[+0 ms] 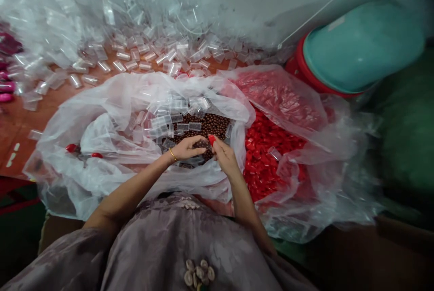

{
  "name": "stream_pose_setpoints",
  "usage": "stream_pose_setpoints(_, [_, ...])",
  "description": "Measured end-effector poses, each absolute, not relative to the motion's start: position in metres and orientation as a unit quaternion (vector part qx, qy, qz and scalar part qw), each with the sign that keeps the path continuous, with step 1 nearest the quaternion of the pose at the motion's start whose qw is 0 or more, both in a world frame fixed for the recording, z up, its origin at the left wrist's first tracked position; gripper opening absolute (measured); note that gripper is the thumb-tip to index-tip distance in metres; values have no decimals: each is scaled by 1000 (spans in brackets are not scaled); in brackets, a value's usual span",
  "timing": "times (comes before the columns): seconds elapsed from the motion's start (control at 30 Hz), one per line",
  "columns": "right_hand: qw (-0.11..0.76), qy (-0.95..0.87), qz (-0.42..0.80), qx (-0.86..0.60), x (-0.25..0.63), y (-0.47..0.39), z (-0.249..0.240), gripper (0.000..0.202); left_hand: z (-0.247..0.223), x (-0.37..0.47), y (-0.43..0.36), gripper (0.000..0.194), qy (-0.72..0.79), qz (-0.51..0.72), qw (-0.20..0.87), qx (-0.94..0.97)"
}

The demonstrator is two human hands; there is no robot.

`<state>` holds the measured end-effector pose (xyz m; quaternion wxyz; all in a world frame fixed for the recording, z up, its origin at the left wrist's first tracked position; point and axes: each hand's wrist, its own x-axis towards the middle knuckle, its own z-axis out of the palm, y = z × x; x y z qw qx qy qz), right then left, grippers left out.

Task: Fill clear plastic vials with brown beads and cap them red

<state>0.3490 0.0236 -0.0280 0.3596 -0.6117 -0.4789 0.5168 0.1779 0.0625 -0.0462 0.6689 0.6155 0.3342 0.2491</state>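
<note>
- Red plastic is showing at the right hand: its thumb and forefinger are pinching a small red piece and holding it just beside the left hand, above some brown beads.
- The left hand (a yellow bangle is circling its wrist) is pointing its thumb and fingers towards the red piece; whether they are gripping something clear, I cannot tell.
- The beads are lying in a hollow of white plastic sheeting, with clear containers covering part of them.
- To the person's right, a heap of red pieces is spreading under crumpled clear plastic, one clear container sitting on top.
- Towards the wall, more containers are piling up on the orange-brown table.
- Far right, a teal basin is leaning beside a red rim.
</note>
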Motion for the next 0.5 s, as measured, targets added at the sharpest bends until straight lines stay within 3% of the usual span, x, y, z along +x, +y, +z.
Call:
stream_pose_setpoints(0.37, [114, -718, 314, -610, 357, 9, -1, 49, -36, 186, 54, 34, 337, 195, 631, 671])
stream_pose_setpoints(0.5, [137, -711, 338, -601, 364, 16, 7, 48, -28, 190, 55, 36, 354, 171, 631, 669])
